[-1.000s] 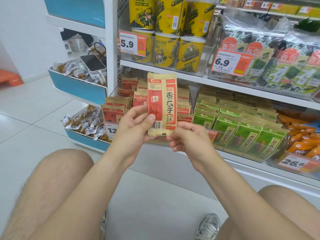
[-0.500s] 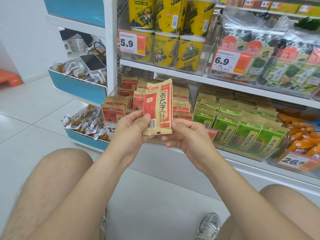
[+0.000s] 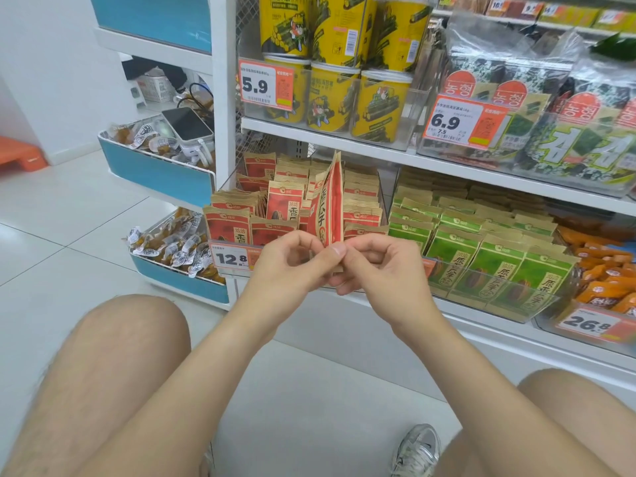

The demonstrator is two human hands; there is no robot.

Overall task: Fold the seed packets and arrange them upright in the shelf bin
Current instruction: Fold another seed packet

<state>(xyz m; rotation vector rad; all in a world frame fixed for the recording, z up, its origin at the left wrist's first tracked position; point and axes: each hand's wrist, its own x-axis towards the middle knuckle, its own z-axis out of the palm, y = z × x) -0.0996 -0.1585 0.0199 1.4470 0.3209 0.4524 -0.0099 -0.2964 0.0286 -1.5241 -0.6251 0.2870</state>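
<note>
The seed packet (image 3: 331, 201) is held upright between the left hand (image 3: 289, 266) and the right hand (image 3: 377, 266), before the shelf bin (image 3: 383, 201). Stocked packets (image 3: 285, 208) are stood inside it, canisters (image 3: 330, 98) are shelved above, and a second bin (image 3: 537, 304) is placed to its right.

Bright, even store light is flooding everything — shadows are falling soft, the white floor (image 3: 69, 218) is glaring mildly, the shelf edge (image 3: 481, 171) is bowing with wide-angle distortion.

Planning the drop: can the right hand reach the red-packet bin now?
Probably yes: the bin sits open-topped behind the right hand, nothing between, though it and the left hand pinch the folded packet.
</note>
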